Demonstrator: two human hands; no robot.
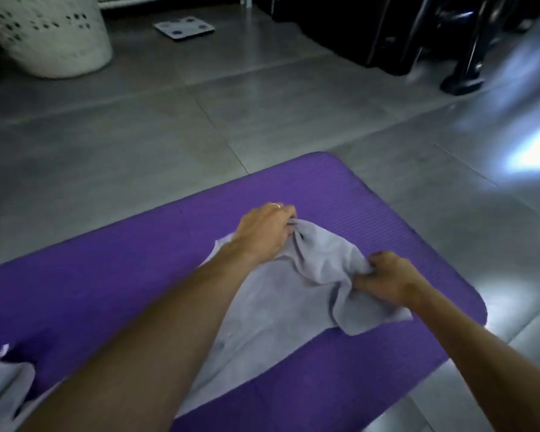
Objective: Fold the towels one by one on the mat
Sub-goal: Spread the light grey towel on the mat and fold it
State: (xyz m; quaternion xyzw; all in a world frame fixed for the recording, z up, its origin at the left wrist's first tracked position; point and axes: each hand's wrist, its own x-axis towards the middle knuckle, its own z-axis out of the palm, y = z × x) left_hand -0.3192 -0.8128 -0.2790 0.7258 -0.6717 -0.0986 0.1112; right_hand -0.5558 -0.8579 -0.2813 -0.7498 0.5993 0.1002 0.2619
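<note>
Towel: a pale grey towel [272,307] lies spread on the purple mat [106,275], flat under the left forearm and bunched into ridges between the two hands.
Left hand: the left hand [264,233] has its fingers curled round the towel's far corner, pinching a gather of cloth just ahead of its knuckles.
Right hand: the right hand [384,280] grips the near-right corner, thumb and fingers closed on a fold just to its left.
Why held so: both corners along one end are taken, probably to carry that end over the flat part toward the left forearm for a first fold.
Edges: the mat's rounded corner lies near the right hand's outer side; the far mat edge runs just beyond the left hand.
Open room: bare mat stretches to the left of the left forearm, enough for the fold to land on.
Other cloth: another pale towel [0,388] sits crumpled well to the left of the left elbow.
Floor: grey tiled floor [138,135] beyond, with a white basket [53,35] well away.
</note>
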